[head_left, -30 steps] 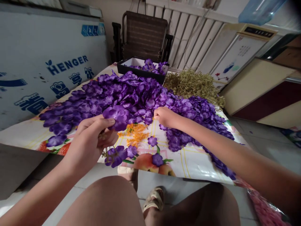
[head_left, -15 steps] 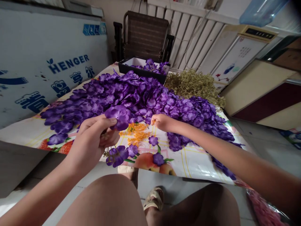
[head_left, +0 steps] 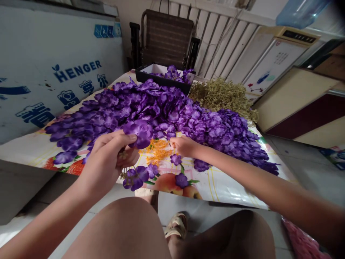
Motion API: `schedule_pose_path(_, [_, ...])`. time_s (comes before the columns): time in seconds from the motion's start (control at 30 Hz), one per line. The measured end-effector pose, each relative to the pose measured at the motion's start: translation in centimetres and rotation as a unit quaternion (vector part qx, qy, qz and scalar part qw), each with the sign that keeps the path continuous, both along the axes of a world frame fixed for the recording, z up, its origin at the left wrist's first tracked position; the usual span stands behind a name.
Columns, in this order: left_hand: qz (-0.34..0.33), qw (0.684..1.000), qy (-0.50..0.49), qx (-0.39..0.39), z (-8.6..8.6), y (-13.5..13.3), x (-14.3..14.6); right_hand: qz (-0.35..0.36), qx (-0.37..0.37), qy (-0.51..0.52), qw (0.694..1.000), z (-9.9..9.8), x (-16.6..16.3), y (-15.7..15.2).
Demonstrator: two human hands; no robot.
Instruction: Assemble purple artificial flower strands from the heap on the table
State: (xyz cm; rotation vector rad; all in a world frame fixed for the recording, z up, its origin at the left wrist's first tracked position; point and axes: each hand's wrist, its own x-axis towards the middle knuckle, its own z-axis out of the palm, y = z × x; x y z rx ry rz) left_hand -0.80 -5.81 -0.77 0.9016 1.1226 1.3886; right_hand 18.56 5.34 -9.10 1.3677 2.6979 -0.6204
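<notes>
My left hand point(head_left: 107, 162) is closed around a stem of purple artificial flowers point(head_left: 139, 132), with one bloom above my thumb and more hanging below point(head_left: 134, 178). My right hand point(head_left: 183, 145) is pinched at the right edge of a small heap of orange flower centres point(head_left: 159, 151); what it holds is too small to make out. Both hands are over the near part of a table covered with a fruit-print cloth point(head_left: 215, 183). A big pile of loose purple petals point(head_left: 161, 108) covers the table behind my hands.
A black tray point(head_left: 161, 77) with more purple flowers stands at the table's far end, beside a heap of pale green stems point(head_left: 223, 97). A white chest freezer point(head_left: 54, 72) stands on the left, a dark chair point(head_left: 165, 37) behind. My knees and a sandalled foot point(head_left: 176, 223) are below.
My right hand moved left and nearer, from the purple pile to the orange heap. My left hand with the flower stem stayed almost still.
</notes>
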Motion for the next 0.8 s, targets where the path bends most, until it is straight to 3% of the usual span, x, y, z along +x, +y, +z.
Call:
schedule_pose_path(0.27, [-0.008, 1.0, -0.002, -0.002, 0.0, -0.2, 0.1, -0.015, -0.013, 0.058, 0.998, -0.5, -0.1, 0.1])
schedule_pose_path(0.5, [-0.033, 0.999, 0.01, -0.015, -0.4, 0.0, -0.3, -0.064, -0.064, 0.204, 0.975, 2.5, 1.8, -0.1])
schedule_pose_path(0.63, [-0.053, 0.998, 0.028, -0.018, -0.3, 0.4, -0.1, -0.096, -0.124, 0.332, 0.93, 4.5, 3.9, -2.3])
schedule_pose_path(0.8, [-0.096, 0.992, 0.076, -0.012, 0.2, 1.0, 1.0, -0.129, -0.193, 0.49, 0.84, 5.2, 5.4, -5.6])
